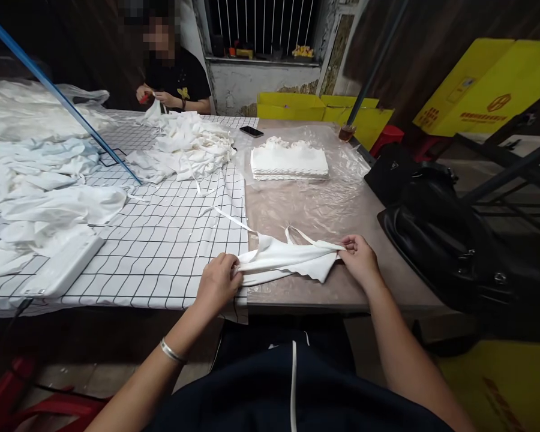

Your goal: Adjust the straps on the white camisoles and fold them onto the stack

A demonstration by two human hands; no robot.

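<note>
A white cloth piece (292, 261) was held spread at the near edge of the table (405, 288), its ends pinched by the fingers of the left hand (218, 279) and right hand (359, 259); it was judged light, soft and limp, best gripped by both ends, away from its thin straps (231, 218); beyond, a white stack (289, 161) was set on plastic sheeting (297, 207)

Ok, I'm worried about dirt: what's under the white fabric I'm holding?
Clear plastic shows beside the white fabric, and checked cloth at its left end; directly beneath is covered.
</note>
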